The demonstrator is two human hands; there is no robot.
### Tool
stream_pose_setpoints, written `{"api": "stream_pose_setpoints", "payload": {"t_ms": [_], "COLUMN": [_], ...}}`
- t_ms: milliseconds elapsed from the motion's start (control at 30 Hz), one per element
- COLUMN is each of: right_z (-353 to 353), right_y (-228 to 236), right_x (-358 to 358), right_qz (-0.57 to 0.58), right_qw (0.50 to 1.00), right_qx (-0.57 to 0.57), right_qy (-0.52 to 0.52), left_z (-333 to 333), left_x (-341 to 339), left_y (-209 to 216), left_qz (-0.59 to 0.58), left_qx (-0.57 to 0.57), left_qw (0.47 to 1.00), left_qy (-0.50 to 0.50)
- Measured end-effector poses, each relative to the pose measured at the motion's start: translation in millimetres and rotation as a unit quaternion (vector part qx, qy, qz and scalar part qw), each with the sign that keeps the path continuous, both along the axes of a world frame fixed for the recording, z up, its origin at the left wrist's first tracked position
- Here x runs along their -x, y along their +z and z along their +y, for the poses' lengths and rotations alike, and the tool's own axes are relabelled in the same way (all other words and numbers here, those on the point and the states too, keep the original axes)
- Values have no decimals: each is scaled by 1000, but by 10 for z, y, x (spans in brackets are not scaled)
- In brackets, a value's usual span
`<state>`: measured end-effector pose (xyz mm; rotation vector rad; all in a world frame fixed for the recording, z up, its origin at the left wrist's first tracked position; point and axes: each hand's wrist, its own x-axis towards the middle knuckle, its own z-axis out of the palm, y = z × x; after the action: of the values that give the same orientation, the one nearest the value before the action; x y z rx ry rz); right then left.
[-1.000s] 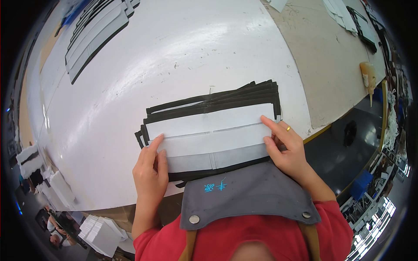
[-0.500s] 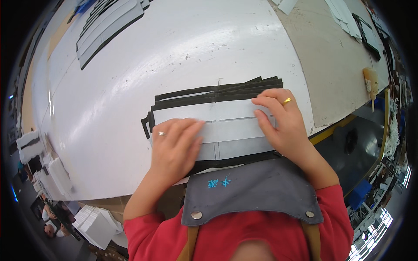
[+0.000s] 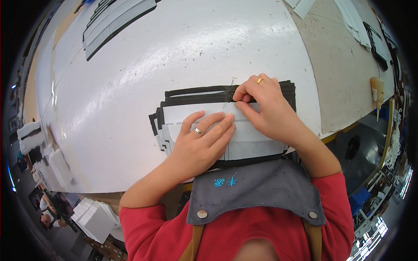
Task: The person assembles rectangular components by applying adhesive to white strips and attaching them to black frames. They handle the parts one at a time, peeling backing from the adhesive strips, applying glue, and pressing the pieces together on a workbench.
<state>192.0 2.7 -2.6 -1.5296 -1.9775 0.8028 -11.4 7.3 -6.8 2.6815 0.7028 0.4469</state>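
Note:
In front of me lies a stack of flat white panels with black edging (image 3: 257, 138), slightly fanned so several black edges show at its far side and left. My left hand (image 3: 201, 138) rests on the top panel, fingers stretched out and pointing toward the middle crease. My right hand (image 3: 264, 99) is at the panel's far edge, near that crease. Its thumb and curled fingers come together at the black trim; what is between them is hidden. A thin dark thread (image 3: 232, 82) sticks up just beyond these fingers.
Another fanned stack of black-edged panels (image 3: 119, 27) lies at the far left of the white table (image 3: 130, 82). To the right, a glue bottle (image 3: 377, 92) hangs at the table's edge. White strips (image 3: 352, 19) lie far right. White blocks (image 3: 92, 219) are stacked at lower left.
My right hand has moved left along the far edge to the middle crease, and its fingers have closed there. My left hand has shifted right and now lies on the panel.

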Motion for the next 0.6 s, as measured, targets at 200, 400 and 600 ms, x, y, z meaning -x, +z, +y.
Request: {"api": "stream_pose_setpoints", "payload": {"t_ms": [200,400,600], "right_z": [-59,-52,-14], "right_y": [-88,-119,-119], "right_x": [43,42,0], "right_qz": [-60,-51,-16], "right_qw": [987,982,996], "right_qx": [-151,-184,-90], "right_qy": [8,5,8], "left_z": [27,24,72], "left_x": [13,9,-20], "left_y": [-7,-20,-11], "left_qz": [-9,-6,-35], "left_qx": [-4,-5,106], "left_qw": [1000,1000,994], "left_qy": [-9,-12,-17]}}
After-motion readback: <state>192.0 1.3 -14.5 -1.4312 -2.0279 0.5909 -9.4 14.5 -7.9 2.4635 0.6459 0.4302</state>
